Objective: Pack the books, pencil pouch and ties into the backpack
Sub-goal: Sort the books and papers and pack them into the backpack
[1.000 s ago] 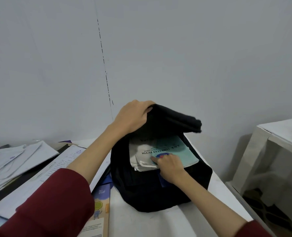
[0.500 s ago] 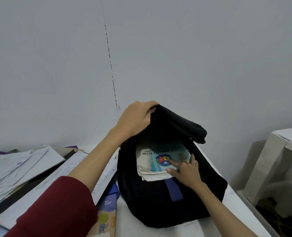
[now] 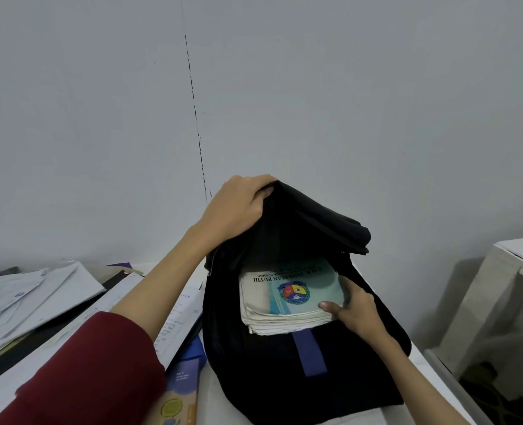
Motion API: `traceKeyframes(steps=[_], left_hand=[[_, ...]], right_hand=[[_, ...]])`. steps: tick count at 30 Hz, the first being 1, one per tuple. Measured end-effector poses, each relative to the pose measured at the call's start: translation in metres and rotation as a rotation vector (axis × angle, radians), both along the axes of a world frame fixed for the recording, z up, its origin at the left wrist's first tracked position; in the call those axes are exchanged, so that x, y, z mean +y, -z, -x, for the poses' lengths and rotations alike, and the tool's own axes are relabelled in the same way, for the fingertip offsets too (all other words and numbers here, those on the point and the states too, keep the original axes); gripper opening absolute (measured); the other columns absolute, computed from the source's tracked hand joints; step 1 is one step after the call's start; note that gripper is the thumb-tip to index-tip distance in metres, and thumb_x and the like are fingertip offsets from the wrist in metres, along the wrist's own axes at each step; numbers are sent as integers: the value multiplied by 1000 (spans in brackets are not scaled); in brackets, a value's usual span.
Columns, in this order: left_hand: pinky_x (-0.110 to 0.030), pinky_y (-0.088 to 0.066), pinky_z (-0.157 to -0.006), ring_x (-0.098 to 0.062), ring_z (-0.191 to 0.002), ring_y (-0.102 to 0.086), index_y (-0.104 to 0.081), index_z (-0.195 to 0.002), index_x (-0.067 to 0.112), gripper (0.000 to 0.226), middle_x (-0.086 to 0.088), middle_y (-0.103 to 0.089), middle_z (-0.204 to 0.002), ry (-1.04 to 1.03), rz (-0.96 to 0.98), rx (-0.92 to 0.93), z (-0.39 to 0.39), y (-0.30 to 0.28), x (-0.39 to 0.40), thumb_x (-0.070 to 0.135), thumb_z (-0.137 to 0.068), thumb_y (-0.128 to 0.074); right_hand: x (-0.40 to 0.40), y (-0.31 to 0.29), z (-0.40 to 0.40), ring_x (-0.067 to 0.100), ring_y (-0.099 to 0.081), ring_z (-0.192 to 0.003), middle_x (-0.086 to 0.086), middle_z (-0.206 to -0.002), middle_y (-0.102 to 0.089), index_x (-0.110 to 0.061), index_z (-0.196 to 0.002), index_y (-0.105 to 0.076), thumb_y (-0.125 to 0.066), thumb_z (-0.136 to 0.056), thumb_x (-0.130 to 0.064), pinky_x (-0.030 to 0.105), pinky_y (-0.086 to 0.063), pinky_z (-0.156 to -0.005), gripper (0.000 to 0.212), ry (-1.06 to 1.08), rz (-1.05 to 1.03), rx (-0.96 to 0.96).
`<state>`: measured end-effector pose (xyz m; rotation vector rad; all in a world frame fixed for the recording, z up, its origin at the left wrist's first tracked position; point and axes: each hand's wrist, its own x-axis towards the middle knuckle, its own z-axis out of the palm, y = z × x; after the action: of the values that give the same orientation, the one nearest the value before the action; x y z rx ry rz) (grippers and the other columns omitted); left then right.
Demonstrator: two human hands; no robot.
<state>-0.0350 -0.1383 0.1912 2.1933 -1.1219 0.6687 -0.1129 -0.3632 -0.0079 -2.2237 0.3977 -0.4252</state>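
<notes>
Far left, loose white papers [image 3: 24, 299] lie in a spread heap on the surface [image 3: 214, 397], with a dark folder under them and a ruled sheet [image 3: 174, 320] overlapping toward the bag; a blue booklet [image 3: 182, 391] lies at the near edge beside the red sleeve [image 3: 85, 372]. The left hand [image 3: 238, 207] holds up the top flap of the black backpack [image 3: 284, 372], its fingers curled over the fabric edge and gripping it, so that the mouth stands open. Inside the opening sits the stack of books [image 3: 287, 299], the topmost one pale teal with a round crest, the worn page edges facing the viewer and resting just above the blue strap [image 3: 309, 351] on the bag's front. The right hand [image 3: 355, 311] is at the stack's right edge, thumb laid on the cover corner and fingers wrapped round the side, gripping the books. Half a second ago this hand lay flat on the cover with fingertips near the crest; it has since shifted to the right side of the stack, and the books have sunk a little deeper and squarer into the compartment. The change suggests that the books are nearly seated, with a final push or straightening likely left. No pencil pouch or ties can be identified in view, so those items appear still to be packed. At far right stands a pale side table [image 3: 511, 286], apart from the bag.
</notes>
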Motion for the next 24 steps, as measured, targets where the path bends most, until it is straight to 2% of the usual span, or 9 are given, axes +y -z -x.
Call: traceKeyframes(steps=[4, 7, 9, 11, 14, 16, 19, 21, 24], left_hand=[[-23, -34, -72, -26, -92, -61, -65, -112, 12, 27, -5, -71, -99, 13, 11, 0, 3, 2, -4, 9, -96, -44], [-24, -36, -74, -27, -94, -61, -65, -113, 12, 27, -6, -71, -101, 14, 1, 0, 6, 6, -4, 10, -96, -44], [-25, -37, -76, -27, -95, -61, -65, -113, 12, 27, -6, -71, -102, 19, 3, 3, 6, 8, -3, 9, -96, -44], [-25, -37, -76, -26, -95, -61, -65, -113, 12, 27, -5, -71, -102, 17, -3, 8, 7, 8, -4, 9, -96, -44], [-26, -39, -77, -26, -96, -62, -64, -114, 13, 28, -5, -70, -103, 15, -19, 8, 9, 9, -4, 10, -96, -44], [-28, -42, -80, -26, -98, -62, -64, -116, 12, 29, -6, -70, -106, 15, -29, 12, 11, 9, -3, 10, -96, -43], [-32, -44, -83, -28, -98, -62, -63, -117, 11, 29, -8, -70, -106, 9, -30, 19, 13, 10, -1, 10, -96, -43], [-30, -44, -82, -28, -97, -62, -63, -117, 12, 29, -8, -70, -105, -1, -24, 25, 14, 10, 2, 10, -97, -43], [-32, -45, -83, -28, -97, -62, -62, -118, 13, 29, -9, -70, -105, -16, -36, 29, 13, 12, 5, 11, -97, -43]], right_hand=[[4, 3, 4, 25, -52, -120, 7, -126, -59, -11, -135, -48, -79, -74, -29, 32, -43, -96, 71, -2, 43, 1], [23, 3, 9, 29, -36, -135, 10, -142, -45, -12, -136, -49, -77, -72, -46, 38, -29, -111, 78, 1, 412, -56], [50, -3, 8, 31, -36, -134, 7, -140, -48, -17, -132, -54, -74, -71, -53, 38, -25, -112, 73, -159, 558, -66], [84, -8, 0, 27, -30, -137, 1, -143, -44, -22, -134, -51, -60, -76, -62, 35, -18, -113, 71, -325, 613, 26], [130, -5, -24, 32, -23, -138, 1, -148, -37, -27, -141, -39, -22, -65, -79, 43, -15, -113, 93, -364, 608, 159], [147, 0, -37, 37, -19, -140, 5, -150, -33, -22, -144, -31, -26, -78, -72, 50, -15, -113, 83, -308, 599, 229], [155, 6, -43, 37, -22, -139, 8, -148, -36, -10, -141, -36, -27, -98, -40, 47, -20, -111, 53, -220, 667, 239], [156, 8, -44, 37, -24, -138, 6, -148, -37, -8, -140, -38, -16, -94, -35, 47, -23, -110, 58, -215, 679, 226], [158, 12, -49, 38, -26, -138, 5, -149, -38, -10, -141, -39, -18, -93, -29, 46, -25, -110, 57, -236, 663, 192]])
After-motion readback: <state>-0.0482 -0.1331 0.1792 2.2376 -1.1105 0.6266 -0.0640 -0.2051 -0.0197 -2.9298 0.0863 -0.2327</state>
